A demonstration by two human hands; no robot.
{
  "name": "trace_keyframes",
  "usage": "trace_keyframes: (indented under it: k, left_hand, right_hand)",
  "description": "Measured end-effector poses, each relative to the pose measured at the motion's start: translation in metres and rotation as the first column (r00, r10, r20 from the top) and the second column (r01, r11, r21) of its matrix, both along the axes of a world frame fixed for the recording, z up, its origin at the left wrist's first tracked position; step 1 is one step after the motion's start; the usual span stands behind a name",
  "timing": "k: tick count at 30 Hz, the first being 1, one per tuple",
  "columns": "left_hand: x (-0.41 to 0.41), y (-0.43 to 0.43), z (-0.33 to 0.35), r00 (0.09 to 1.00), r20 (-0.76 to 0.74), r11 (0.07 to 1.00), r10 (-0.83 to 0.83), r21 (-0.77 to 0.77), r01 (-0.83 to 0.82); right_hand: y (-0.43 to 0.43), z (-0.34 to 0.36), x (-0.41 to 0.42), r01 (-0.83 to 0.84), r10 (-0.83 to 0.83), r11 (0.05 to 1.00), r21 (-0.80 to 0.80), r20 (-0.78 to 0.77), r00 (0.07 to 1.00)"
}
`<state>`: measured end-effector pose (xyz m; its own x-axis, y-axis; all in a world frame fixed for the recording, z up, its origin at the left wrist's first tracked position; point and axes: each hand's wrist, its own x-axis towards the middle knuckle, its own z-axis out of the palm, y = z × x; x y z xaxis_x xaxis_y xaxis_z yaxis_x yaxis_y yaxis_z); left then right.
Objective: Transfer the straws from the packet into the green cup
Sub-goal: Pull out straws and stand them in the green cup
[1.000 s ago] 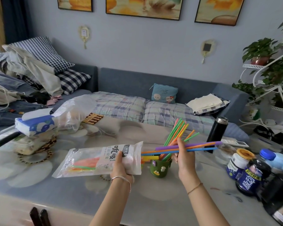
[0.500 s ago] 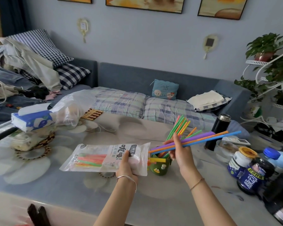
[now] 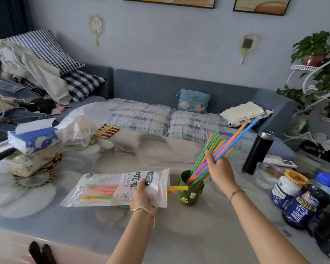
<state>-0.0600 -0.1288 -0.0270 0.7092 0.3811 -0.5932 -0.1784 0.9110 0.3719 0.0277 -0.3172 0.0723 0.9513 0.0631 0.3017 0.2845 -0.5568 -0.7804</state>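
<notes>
Green cup [image 3: 190, 189], lower centre of the frame, standing upright on the glass-topped table [image 3: 103, 225], small moulded figures on its front; already stocked with a leaning fan of straws [image 3: 213, 143] in green, orange and pink. Right hand [image 3: 218, 168], just right of and above the cup: fingers closed round a small bundle of long straws [image 3: 236, 138], purple, orange and blue, tilted up toward the upper right, their lower ends at or inside the cup mouth. Left hand [image 3: 143, 197], lower centre-left: clamped on the open end of the packet [image 3: 118, 187], a clear printed bag held roughly level just above the table, its mouth facing the cup; several pink, green and orange straws remain inside, and one yellow straw [image 3: 177, 188] pokes from the mouth almost to the cup wall. Step in hand, by judgement: seating the held bundle. Handling note: steepen the bundle toward upright, guide the lower ends down along the inner wall, and release only once they bear on the bottom, lest the light cup tip or stray ends spring out. Adjacent, right of frame: black flask [image 3: 258, 152], jars [image 3: 288, 185]; keep the straw tips clear of them.
</notes>
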Motion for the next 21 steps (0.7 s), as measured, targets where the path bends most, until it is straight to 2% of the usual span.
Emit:
trace_keyframes:
  k: [5, 9, 12, 18, 21]
  left_hand:
    - [0.004, 0.005, -0.005, 1.000, -0.012, 1.000, -0.012, 0.005, 0.012]
    - [0.008, 0.007, -0.008, 1.000, -0.010, 1.000, -0.017, -0.006, 0.017]
    - [0.008, 0.006, -0.007, 1.000, 0.003, 1.000, -0.027, -0.014, 0.027]
    - [0.009, 0.002, -0.005, 1.000, 0.007, 1.000, -0.021, 0.001, 0.021]
    - [0.006, 0.001, -0.004, 1.000, 0.001, 1.000, -0.016, 0.003, 0.016]
  right_hand:
    - [0.007, -0.026, 0.014, -0.063, 0.047, 0.991, -0.116, -0.136, 0.990]
    - [0.008, -0.026, 0.013, 0.031, -0.033, 0.999, -0.032, -0.060, 0.998]
    - [0.008, -0.026, 0.013, 0.065, -0.066, 0.995, -0.069, -0.014, 0.998]
    - [0.005, -0.033, 0.009, -0.038, 0.030, 0.992, -0.121, -0.065, 0.997]
    - [0.002, -0.035, 0.002, -0.074, 0.073, 0.997, -0.014, -0.047, 0.996]
